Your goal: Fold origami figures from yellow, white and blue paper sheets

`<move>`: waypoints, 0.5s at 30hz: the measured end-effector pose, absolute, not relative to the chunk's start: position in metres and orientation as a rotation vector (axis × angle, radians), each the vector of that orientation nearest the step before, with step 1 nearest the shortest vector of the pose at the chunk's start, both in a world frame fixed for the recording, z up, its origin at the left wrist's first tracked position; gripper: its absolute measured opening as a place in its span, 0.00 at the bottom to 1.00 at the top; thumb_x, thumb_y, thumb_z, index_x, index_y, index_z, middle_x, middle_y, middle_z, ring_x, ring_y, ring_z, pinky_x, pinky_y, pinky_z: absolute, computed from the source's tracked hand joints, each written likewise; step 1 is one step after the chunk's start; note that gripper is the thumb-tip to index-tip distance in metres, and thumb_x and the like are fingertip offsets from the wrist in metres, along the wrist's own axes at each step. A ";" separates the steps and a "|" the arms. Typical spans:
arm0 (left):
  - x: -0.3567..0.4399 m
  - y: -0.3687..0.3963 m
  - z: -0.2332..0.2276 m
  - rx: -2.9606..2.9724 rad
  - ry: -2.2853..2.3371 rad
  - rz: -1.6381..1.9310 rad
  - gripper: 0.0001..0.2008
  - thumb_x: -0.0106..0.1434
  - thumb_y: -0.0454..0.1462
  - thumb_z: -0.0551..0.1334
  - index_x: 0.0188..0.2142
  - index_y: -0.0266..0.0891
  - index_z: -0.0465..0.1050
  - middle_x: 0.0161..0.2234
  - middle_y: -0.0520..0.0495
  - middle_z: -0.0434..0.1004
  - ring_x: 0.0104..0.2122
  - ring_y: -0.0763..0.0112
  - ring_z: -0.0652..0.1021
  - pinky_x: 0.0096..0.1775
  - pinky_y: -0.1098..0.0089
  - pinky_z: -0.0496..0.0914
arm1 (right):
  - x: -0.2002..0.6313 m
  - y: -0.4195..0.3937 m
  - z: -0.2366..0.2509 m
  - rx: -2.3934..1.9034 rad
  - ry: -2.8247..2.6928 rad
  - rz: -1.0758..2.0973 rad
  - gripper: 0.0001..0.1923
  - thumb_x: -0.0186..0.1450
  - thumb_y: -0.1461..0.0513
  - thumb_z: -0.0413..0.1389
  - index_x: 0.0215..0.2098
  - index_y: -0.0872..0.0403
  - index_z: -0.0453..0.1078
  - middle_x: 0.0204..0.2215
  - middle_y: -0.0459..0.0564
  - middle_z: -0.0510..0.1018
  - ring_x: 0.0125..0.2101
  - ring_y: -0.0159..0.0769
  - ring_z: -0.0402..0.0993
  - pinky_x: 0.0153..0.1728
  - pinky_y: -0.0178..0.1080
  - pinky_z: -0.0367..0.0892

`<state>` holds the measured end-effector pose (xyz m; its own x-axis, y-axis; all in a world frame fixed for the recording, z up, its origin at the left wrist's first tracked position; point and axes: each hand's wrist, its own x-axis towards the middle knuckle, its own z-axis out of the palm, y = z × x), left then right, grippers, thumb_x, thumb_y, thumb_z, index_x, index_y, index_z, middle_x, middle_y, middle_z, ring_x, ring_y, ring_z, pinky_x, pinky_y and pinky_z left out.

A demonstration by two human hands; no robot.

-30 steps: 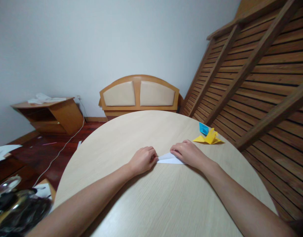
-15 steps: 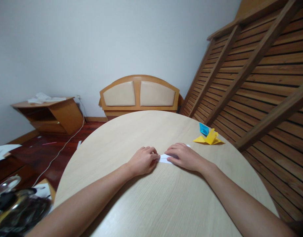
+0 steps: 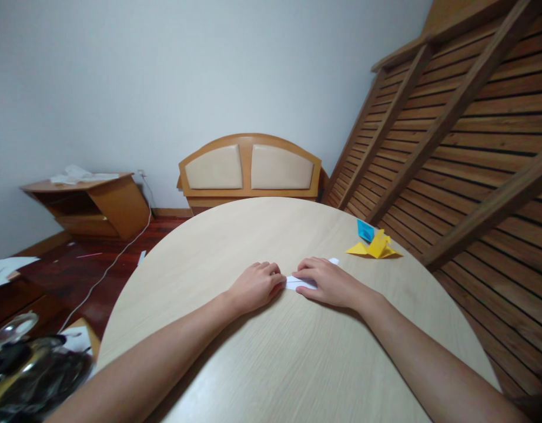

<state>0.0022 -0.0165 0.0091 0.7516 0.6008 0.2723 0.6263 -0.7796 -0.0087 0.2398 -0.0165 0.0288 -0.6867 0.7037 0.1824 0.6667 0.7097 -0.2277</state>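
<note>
A folded piece of white paper (image 3: pixel 294 284) lies on the round wooden table (image 3: pixel 262 235), with a crease line along its exposed part. My left hand (image 3: pixel 257 285) is closed at the paper's left end, thumb and fingers pinched together there. Over the paper's right part rests my right hand (image 3: pixel 328 282), its thumb and fingers curved on either side of the sheet. A white tip shows beyond the right knuckles; the stretch of paper under the palm is hidden.
A yellow origami bird (image 3: pixel 377 247) and a blue folded paper piece (image 3: pixel 365 230) stand near the table's right edge. Slatted wooden panels (image 3: pixel 482 176) lean at the right. A headboard (image 3: pixel 248 167) is behind the table. Left are a low cabinet (image 3: pixel 125 205) and a white cable (image 3: pixel 104 276).
My right hand has shifted slightly along the paper, and more of the white tip beyond its knuckles shows. The left hand stays at the paper's left end.
</note>
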 end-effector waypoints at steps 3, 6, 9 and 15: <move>0.003 -0.017 0.010 -2.846 -0.998 -0.384 0.11 0.70 0.36 0.56 0.46 0.42 0.76 0.41 0.44 0.77 0.38 0.65 0.76 0.39 0.66 0.70 | 0.239 -0.017 0.029 -1.086 -2.660 0.203 0.15 0.67 0.57 0.57 0.49 0.50 0.77 0.42 0.53 0.78 0.43 0.43 0.73 0.46 0.42 0.65; 0.003 -0.017 0.010 -2.846 -0.999 -0.382 0.11 0.71 0.36 0.55 0.45 0.42 0.76 0.42 0.45 0.77 0.38 0.65 0.76 0.40 0.66 0.70 | 0.239 -0.016 0.029 -1.078 -2.666 0.207 0.15 0.67 0.57 0.57 0.49 0.50 0.77 0.42 0.53 0.78 0.43 0.43 0.73 0.46 0.42 0.64; 0.002 -0.017 0.010 -2.853 -0.998 -0.382 0.11 0.71 0.37 0.56 0.44 0.42 0.77 0.41 0.45 0.77 0.38 0.65 0.76 0.39 0.66 0.70 | 0.241 -0.016 0.029 -1.074 -2.659 0.233 0.14 0.68 0.56 0.56 0.48 0.49 0.78 0.42 0.52 0.78 0.43 0.42 0.73 0.45 0.41 0.64; 0.002 -0.016 0.009 -2.877 -1.049 -0.439 0.12 0.71 0.38 0.56 0.44 0.45 0.79 0.41 0.45 0.78 0.38 0.65 0.77 0.39 0.67 0.70 | 0.242 -0.013 0.025 -1.147 -2.600 0.242 0.13 0.69 0.57 0.55 0.47 0.48 0.79 0.39 0.51 0.78 0.40 0.40 0.74 0.43 0.40 0.64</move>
<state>0.0016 -0.0164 0.0091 0.7298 0.6235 0.2803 0.6372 -0.7690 0.0514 0.2417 -0.0134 0.0249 -0.6413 0.7424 0.1937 0.6940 0.6689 -0.2662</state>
